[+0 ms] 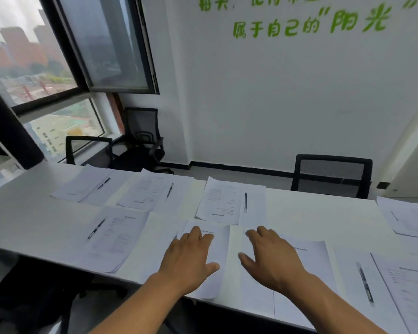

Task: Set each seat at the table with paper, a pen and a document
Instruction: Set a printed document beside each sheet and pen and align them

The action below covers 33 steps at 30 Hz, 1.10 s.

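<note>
While the document under my left hand lies flat at the near edge of the bench, its long axis runs away from me toward the far seats, and the blank paper sits just beside it on the right. My left hand rests flat on the document with fingers spread; my right hand hovers or rests open over the next sheets, gripping nothing. A pen seems to peek out by my left fingers, so that hand is nearer to it. Other seats already show a pen on paper.
</note>
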Motion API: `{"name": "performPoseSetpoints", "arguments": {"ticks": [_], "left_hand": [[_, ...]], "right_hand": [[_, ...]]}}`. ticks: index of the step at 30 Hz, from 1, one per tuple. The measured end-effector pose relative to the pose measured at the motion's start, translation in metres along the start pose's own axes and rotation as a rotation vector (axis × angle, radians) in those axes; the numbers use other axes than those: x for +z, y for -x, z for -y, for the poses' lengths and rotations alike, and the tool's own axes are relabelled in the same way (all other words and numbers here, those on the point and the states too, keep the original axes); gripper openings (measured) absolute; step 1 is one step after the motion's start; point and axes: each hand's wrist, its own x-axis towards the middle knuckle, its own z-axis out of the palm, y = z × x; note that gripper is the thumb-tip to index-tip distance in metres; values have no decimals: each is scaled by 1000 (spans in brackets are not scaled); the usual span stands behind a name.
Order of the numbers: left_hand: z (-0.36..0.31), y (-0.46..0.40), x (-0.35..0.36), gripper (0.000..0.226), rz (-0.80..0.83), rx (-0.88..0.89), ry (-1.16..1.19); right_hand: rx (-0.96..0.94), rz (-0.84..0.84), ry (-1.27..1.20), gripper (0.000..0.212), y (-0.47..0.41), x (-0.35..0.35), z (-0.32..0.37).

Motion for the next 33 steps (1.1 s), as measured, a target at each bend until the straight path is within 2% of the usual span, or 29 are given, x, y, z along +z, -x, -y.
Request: {"name": "performPoseSetpoints", "arguments": {"ticks": [8, 17, 25, 33], "left_hand": [[93, 37, -24, 77, -46, -1, -6], [188, 63, -26, 73, 11, 78, -11], [212, 54, -11, 76, 71, 135, 22], [210, 16, 12, 74, 161, 142, 2]], "right_hand": [[-29, -59, 36, 55, -13, -5, 103], [50, -69, 43, 55, -17, 14, 196], [126, 16, 63, 53, -17, 31, 211], [145, 68, 20, 56, -49, 61, 181]]}}
